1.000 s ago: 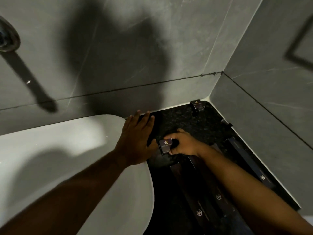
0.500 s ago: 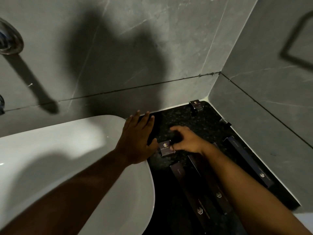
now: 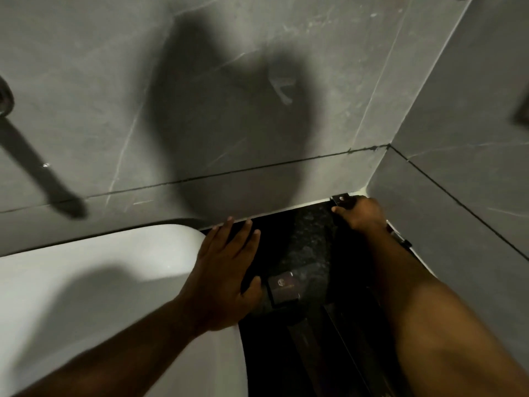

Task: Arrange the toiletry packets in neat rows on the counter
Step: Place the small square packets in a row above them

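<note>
Dark square packets, two visible.

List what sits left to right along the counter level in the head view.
White basin → left hand, flat on the basin edge → small square packet on the black counter → right hand on the corner packet → grey side wall.

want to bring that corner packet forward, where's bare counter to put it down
The free patch is the speckled counter between the left hand and the right hand, behind the small square packet. It is crowded nearer the camera, where the long packets lie side by side.
</note>
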Action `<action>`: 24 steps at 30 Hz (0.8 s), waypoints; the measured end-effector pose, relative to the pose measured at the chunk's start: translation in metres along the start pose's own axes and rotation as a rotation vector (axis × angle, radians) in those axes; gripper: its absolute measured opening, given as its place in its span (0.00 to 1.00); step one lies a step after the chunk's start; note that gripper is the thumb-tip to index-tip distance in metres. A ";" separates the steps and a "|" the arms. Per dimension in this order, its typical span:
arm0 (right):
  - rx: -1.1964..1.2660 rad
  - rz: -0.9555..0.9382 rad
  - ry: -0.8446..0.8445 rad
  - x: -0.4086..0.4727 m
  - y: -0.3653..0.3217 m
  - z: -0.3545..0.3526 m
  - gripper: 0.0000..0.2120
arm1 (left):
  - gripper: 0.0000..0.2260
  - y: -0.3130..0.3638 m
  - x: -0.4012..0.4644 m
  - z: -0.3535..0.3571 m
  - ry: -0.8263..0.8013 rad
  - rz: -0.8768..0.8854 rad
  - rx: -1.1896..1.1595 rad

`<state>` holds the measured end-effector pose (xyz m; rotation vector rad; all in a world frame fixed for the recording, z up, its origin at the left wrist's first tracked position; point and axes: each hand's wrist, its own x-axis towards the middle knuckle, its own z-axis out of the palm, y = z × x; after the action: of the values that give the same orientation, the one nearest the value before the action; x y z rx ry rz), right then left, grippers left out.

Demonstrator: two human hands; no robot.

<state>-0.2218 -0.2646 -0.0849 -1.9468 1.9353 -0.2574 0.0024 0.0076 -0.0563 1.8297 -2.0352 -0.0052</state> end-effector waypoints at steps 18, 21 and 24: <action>0.113 0.042 0.088 -0.067 -0.027 0.006 0.29 | 0.32 -0.004 0.002 0.000 -0.025 -0.016 0.003; 0.038 0.018 0.008 -0.122 -0.018 0.017 0.26 | 0.32 -0.003 0.001 0.000 -0.022 -0.031 -0.019; -0.088 0.021 -0.045 -0.154 -0.009 0.027 0.27 | 0.31 -0.001 0.001 -0.002 -0.028 -0.026 -0.024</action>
<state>-0.2079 -0.1088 -0.0849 -1.9683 1.9678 -0.1230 0.0038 0.0068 -0.0539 1.8515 -2.0210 -0.0628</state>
